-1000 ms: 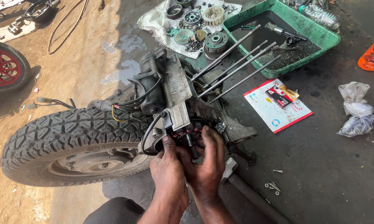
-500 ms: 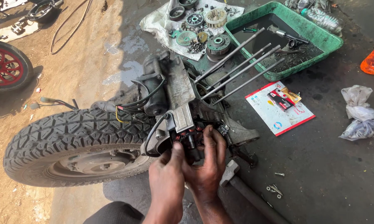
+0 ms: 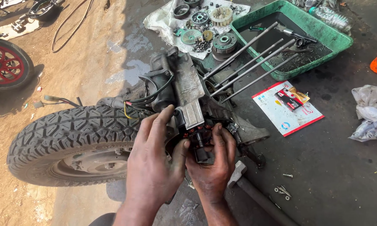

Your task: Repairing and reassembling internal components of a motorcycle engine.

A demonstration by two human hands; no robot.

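A grey scooter engine block (image 3: 188,90) lies on the ground, joined to a knobbly black tyre (image 3: 67,134). Several long steel studs (image 3: 251,67) stick out of it toward the upper right. At its near end sits a round part with copper-coloured coils (image 3: 199,134). My right hand (image 3: 213,161) grips that coil part from below and from the right. My left hand (image 3: 155,163) rests on the casing beside it, fingers spread and thumb touching the coil part. Black and yellow wires (image 3: 140,102) run along the block's left side.
A green tray (image 3: 322,33) with dark oil and tools stands at the back right. A white cloth (image 3: 159,23) carries several gears and clutch parts. A flat parts packet (image 3: 286,109), crumpled rags (image 3: 368,113), a hammer (image 3: 255,194), loose screws (image 3: 282,190) and a red-spoked wheel (image 3: 4,65) lie around.
My left hand has lifted and spread over the casing. The right hand stays on the coil part. The camera has come closer.
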